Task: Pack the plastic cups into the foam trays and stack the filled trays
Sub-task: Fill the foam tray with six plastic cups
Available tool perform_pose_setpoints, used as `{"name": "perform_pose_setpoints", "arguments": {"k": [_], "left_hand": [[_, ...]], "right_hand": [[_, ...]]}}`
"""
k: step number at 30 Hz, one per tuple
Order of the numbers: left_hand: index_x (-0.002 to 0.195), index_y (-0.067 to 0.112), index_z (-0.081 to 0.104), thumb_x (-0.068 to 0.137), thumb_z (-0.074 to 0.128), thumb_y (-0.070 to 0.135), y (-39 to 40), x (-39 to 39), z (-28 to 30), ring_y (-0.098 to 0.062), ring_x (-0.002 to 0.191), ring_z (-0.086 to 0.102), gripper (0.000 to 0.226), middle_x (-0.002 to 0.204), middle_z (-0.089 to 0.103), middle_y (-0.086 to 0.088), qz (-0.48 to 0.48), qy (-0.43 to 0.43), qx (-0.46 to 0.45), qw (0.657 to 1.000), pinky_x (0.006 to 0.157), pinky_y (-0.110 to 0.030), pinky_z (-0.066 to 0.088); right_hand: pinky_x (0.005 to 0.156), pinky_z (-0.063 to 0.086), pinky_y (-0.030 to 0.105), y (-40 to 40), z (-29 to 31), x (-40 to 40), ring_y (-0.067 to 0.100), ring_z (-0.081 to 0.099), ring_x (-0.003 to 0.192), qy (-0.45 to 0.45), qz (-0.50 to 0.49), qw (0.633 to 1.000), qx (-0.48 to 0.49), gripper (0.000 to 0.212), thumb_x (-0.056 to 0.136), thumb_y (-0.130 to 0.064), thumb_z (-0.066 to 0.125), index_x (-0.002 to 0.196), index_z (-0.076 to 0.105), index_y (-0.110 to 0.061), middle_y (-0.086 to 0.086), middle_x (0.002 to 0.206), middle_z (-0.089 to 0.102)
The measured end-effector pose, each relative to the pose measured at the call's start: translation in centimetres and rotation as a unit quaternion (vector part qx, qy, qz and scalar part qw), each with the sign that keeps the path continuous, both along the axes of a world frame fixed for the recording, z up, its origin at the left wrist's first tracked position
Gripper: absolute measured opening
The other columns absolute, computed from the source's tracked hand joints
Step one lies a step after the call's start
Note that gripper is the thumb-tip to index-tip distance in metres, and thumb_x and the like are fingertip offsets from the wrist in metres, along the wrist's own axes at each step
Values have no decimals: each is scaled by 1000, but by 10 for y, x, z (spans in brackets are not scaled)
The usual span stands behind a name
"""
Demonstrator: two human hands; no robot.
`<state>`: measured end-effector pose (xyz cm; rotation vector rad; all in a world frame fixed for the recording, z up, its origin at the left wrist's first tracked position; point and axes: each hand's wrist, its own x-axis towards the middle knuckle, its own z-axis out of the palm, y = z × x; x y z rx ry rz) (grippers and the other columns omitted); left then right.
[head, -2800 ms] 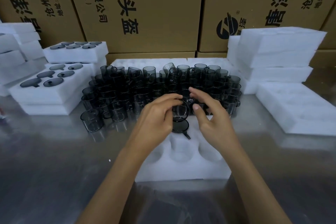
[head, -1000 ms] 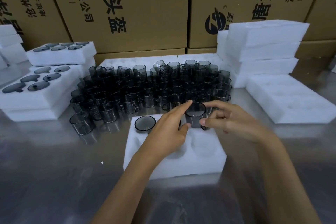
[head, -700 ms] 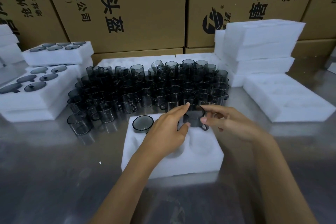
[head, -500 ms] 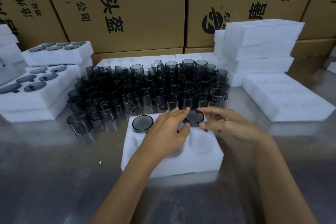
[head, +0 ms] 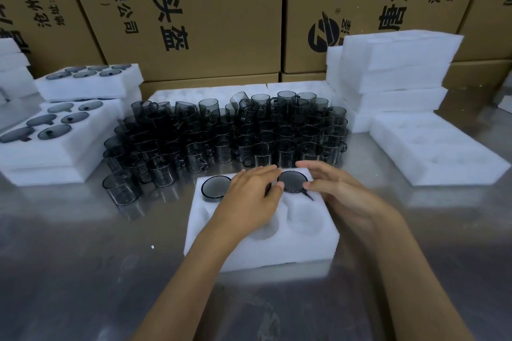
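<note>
A white foam tray [head: 257, 249] lies on the steel table in front of me. Two smoky grey plastic cups sit sunk in its far row: one at the left [head: 214, 187], one at the right [head: 292, 181] with its handle in the slot. My left hand [head: 250, 198] rests flat on the tray between them, fingertips touching the right cup's rim. My right hand [head: 338, 189] hovers at that cup's right side with fingers straight, touching its edge. Behind the tray stands a dense crowd of loose cups [head: 230, 133].
Filled trays are stacked at the left [head: 55, 144] and further back [head: 88, 80]. Empty foam trays pile at the right [head: 396, 72], one lying flat [head: 437, 152]. Cardboard boxes [head: 194, 8] wall the back. A lone cup [head: 120, 188] stands near the tray's left.
The cup both hands held above the tray has gone down into the far right pocket. Both hands have let go and flattened around its rim.
</note>
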<state>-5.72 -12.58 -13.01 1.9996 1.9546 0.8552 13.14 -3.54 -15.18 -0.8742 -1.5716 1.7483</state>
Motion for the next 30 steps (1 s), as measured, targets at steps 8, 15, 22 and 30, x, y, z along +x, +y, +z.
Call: {"name": "perform_pose_setpoints", "arguments": {"k": [8,15,22,30], "left_hand": [[133,26,60,95,57,12,45,-38,26,-18,114,54,40,131,57,-5,104,-86,-27,991,93,-26,40],[96,17,73,91,67,11,64,-34,20,-15,85,60,10,90,65,-3,98,-10,-67,993,83,-30,50],[100,12,69,94,64,9,34,-28,32,-15,93,53,9,108,56,0,32,21,151,988,81,-23,41],[117,12,66,93,64,4,-16,-12,22,-12,121,55,25,132,54,1,-39,-11,293,955,96,-33,51]], "right_hand": [[90,53,39,-4,6,-2,23,72,96,9,-12,1000,-15,44,70,-13,73,112,74,-28,7,108,75],[86,55,34,-5,7,-4,23,73,94,-32,-36,999,-2,34,76,-22,72,107,76,-35,9,104,75],[90,53,22,-3,16,-20,13,65,105,-24,-207,962,177,40,84,-17,79,117,68,-36,-10,111,70],[94,49,25,-34,39,-42,3,57,116,-82,-167,878,441,63,80,-24,81,134,52,-38,-23,126,59]]}}
